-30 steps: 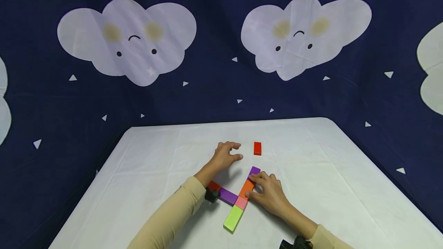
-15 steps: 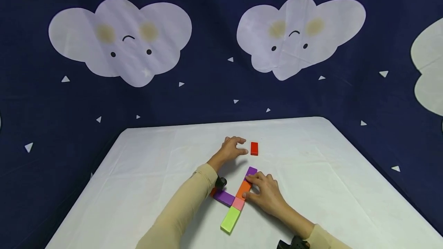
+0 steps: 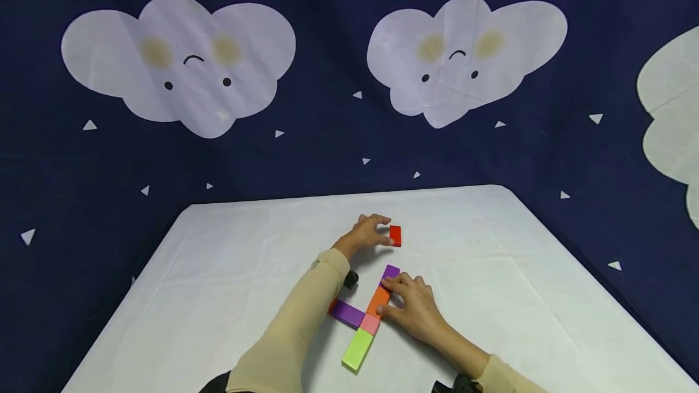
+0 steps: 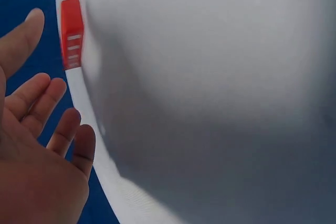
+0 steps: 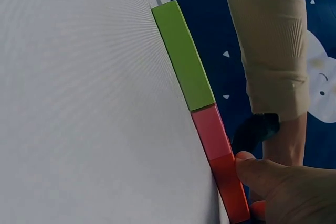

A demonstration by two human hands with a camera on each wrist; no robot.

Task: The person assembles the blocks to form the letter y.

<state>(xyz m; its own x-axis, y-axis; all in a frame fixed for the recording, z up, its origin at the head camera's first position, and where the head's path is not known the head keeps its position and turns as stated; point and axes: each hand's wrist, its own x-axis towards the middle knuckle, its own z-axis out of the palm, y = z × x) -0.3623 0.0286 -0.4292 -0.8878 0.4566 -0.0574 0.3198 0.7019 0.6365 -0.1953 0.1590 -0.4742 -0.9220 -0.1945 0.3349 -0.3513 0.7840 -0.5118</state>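
Note:
In the head view, a red block [image 3: 395,236] lies on the far part of the table. My left hand [image 3: 367,232] is right at its left side, thumb and fingers spread apart, holding nothing. The left wrist view shows the fingers [image 4: 56,95] apart from the block, which has pale stripes on one side. My right hand [image 3: 417,308] pinches an orange block [image 3: 378,302] with thumb and curled fingers. That block sits in a row between a purple block [image 3: 390,271] and a pink block [image 3: 369,324]. A lime green block [image 3: 357,349] continues the row nearest me.
Another purple block [image 3: 347,313] branches left from the pink one. An orange-red block [image 3: 331,306] at its end is partly hidden by my left sleeve [image 3: 295,326]. White cloth covers the table [image 3: 491,272]; a dark blue cloud-print curtain [image 3: 333,156] hangs behind.
My left hand has moved forward and right, up to the red block. My right hand stays at the orange block. The whole scene has shifted slightly left in view.

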